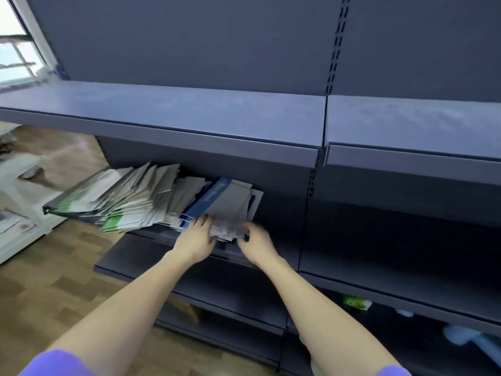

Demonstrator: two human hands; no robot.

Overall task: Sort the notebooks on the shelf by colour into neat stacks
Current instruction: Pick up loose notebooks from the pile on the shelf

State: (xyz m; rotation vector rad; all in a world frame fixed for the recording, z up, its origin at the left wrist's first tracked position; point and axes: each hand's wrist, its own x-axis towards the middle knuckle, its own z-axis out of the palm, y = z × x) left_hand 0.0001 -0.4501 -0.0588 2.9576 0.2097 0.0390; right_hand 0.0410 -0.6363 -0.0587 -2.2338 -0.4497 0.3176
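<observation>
**Both hands at the blue stack, second shelf**

Notebooks (151, 198) lie in a loose, fanned heap on the second shelf (151, 234) of the dark blue rack: green-edged ones left, blue-spined ones (208, 198) right. Left hand (195, 239) rests its fingertips on the front edge of the blue stack, fingers roughly straight. Right hand (256, 241) is at the stack's right corner, fingers curled; blurred, grip cannot be told. Upper shelf (189, 115) bare. Small green box (355, 301) on a lower right shelf
</observation>
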